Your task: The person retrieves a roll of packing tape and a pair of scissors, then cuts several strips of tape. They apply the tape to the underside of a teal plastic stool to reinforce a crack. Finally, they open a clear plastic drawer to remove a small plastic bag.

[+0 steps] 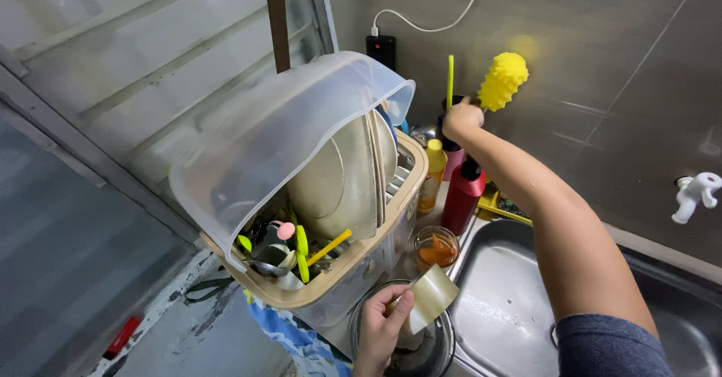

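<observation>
Up by the wall, the right hand (461, 118) is closed around the handle of a yellow sponge brush (502, 81), held above the red bottles (461, 190) behind the sink (511, 309). Lower down, the left hand (378, 330) pinches a small beige cup (430, 297) over a steel bowl (438, 347), just beside the dish rack (353, 268) with its clear lid (278, 140) tipped open over plates (342, 178).
</observation>
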